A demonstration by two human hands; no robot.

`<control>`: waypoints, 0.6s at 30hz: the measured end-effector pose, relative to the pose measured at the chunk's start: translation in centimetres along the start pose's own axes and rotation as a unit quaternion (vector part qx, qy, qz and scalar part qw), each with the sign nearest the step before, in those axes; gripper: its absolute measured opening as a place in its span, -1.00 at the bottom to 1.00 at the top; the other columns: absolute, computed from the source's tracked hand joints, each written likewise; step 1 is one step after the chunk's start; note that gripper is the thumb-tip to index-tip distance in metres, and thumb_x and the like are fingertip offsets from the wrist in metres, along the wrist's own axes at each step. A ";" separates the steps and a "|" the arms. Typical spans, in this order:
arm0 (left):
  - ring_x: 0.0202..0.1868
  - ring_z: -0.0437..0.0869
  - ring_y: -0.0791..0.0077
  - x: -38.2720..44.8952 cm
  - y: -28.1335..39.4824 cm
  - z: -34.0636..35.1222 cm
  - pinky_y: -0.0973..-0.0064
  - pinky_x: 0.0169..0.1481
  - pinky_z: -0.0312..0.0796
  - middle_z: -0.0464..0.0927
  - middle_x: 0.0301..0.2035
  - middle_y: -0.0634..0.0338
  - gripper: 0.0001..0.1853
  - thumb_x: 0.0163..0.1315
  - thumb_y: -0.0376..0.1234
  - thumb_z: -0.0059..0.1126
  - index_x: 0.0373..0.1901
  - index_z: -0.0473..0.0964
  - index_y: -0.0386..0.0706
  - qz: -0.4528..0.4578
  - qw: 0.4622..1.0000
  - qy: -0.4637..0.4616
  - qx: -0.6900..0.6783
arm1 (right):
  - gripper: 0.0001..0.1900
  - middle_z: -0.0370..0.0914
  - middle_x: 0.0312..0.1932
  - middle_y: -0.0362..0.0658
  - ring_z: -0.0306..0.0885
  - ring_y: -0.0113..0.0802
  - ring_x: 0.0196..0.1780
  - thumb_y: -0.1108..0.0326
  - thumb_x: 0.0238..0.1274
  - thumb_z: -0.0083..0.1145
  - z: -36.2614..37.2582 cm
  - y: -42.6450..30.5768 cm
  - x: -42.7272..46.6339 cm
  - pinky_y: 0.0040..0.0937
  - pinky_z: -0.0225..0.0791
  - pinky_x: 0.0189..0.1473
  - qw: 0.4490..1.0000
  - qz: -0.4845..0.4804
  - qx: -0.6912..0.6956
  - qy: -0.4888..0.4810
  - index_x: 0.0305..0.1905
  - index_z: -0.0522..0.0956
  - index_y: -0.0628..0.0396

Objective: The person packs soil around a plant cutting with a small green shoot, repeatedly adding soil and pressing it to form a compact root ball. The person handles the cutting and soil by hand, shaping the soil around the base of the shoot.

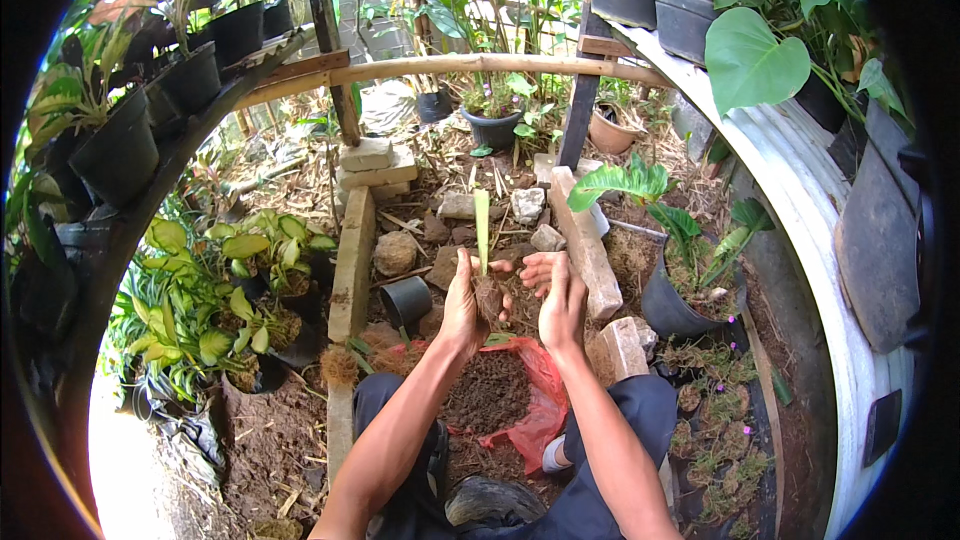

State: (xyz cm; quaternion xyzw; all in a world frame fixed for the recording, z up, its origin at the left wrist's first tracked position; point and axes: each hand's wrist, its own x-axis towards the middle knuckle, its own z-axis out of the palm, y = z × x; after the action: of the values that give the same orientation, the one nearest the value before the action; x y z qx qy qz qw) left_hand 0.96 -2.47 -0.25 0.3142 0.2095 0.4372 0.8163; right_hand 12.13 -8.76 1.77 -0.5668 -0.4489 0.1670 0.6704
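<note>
A small plant cutting (482,229) stands upright in my left hand (463,307), with one pale green, trimmed leaf and a brown clump of roots or soil (489,296) at its base. The fingers of that hand curl around the clump. Just to the right, my right hand (559,296) is raised with its palm turned inward and fingers loosely bent, apart from the plant and holding nothing. Below both hands, between my knees, lies a red plastic bag (536,382) opened around dark, crumbly soil (484,394). A black plastic pot (406,300) lies tipped on its side beyond my left forearm.
Long stone blocks flank the spot at left (351,262) and right (586,244). A rounded stone (395,253) rests beyond the pot. A potted plant (679,300) stands at right, leafy plants (247,247) at left. A bamboo rail (465,66) crosses ahead; raised shelves hold more pots.
</note>
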 end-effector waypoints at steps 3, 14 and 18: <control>-0.39 0.56 0.43 0.4 -0.2 -0.4 0.45 -0.32 0.46 0.50 -0.43 0.21 -0.38 0.32 0.28 -0.31 -0.35 0.40 -0.08 0.017 0.999 0.017 -0.026 | -0.37 0.47 -0.57 -0.22 0.44 -0.43 -0.46 -0.18 0.47 -0.42 -0.1 0.2 -0.2 -0.38 0.30 -0.38 0.991 0.058 -0.104 -0.054 -0.38 0.50 0.13; -0.37 0.37 0.49 0.8 -1.0 -1.2 0.49 -0.20 0.27 0.44 -0.45 0.24 -0.23 0.43 0.21 -0.68 -0.39 0.44 -0.21 0.204 0.949 0.062 0.232 | -0.22 0.22 -0.59 -0.31 0.26 -0.44 -0.49 -0.49 0.26 -0.41 0.9 1.1 -1.3 -0.31 0.18 -0.40 0.940 0.220 -0.051 -0.256 -0.47 0.35 0.13; -0.34 0.41 0.48 0.7 -1.5 -2.0 0.46 -0.19 0.30 0.47 -0.42 0.21 -0.21 0.43 0.20 -0.72 -0.34 0.43 -0.25 0.262 0.906 0.084 0.321 | -0.23 0.45 -0.36 -0.12 0.43 -0.34 -0.30 -0.40 0.29 -0.25 1.7 1.3 -1.6 -0.26 0.33 -0.21 0.968 0.161 -0.025 -0.189 -0.20 0.46 0.28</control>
State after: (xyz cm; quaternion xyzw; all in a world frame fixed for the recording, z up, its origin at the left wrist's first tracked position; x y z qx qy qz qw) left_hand 0.95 -1.88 -2.75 0.5651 0.3165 0.5688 0.5068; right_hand 10.30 -8.53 -0.13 -0.6061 -0.4747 0.3655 0.5231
